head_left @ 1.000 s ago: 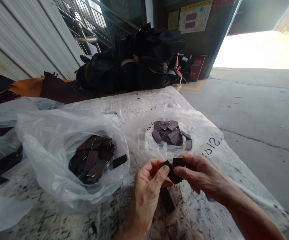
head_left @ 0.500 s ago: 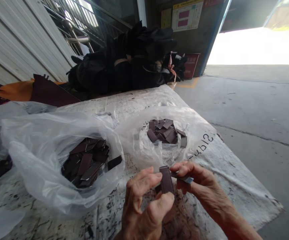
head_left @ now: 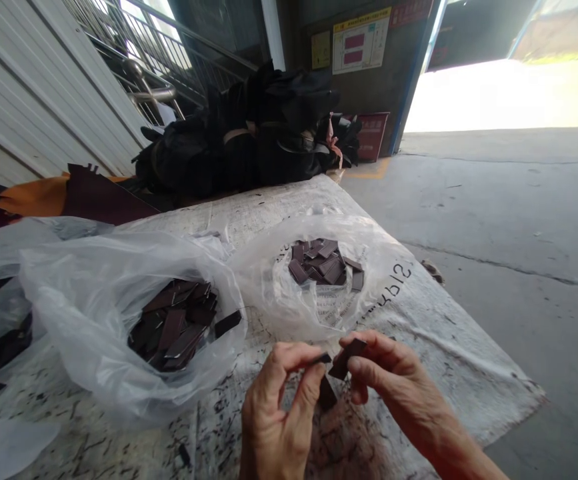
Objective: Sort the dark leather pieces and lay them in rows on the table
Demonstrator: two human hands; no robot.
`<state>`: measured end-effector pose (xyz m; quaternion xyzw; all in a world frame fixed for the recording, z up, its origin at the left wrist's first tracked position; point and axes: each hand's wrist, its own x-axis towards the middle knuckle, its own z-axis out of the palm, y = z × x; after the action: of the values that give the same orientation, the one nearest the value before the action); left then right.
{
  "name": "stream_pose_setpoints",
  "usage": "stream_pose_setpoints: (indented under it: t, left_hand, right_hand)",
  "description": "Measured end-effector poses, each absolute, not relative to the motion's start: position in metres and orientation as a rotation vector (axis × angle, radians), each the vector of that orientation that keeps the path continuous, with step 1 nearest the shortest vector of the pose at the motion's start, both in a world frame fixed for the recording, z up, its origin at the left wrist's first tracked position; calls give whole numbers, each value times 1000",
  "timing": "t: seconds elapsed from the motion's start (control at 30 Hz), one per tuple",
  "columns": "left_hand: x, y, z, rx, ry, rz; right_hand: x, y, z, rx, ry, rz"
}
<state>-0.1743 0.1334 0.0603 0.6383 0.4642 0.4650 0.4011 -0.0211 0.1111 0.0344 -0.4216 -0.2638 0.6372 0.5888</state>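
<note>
Head view. The left hand pinches a thin dark piece edge-on between thumb and forefinger. The right hand grips a dark brown rectangular piece at its fingertips. The 2 pieces meet just above the near edge of the surface, which is covered with printed sheeting. A 3rd dark piece shows below them; whether it is held cannot be told. Beyond the hands, 1 clear plastic bag holds short dark pieces. To the left, a larger clear bag holds longer dark strips. A black bundle lies at the far end.
</note>
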Motion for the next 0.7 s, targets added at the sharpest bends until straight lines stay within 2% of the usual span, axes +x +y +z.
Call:
stream_pose_setpoints:
  t: [0.1, 0.2, 0.7]
  left_hand:
    - [-171, 131, 65, 1069, 1233, 964]
    - [-174, 131, 68, 851, 1186, 918]
    - [-182, 136, 67, 730, 1231, 945]
  right_hand:
    - [-22, 108, 32, -994, -595, 1488]
    - [-24, 104, 29, -974, -540, 1514]
    - [-24, 100, 27, -990, -322, 1497]
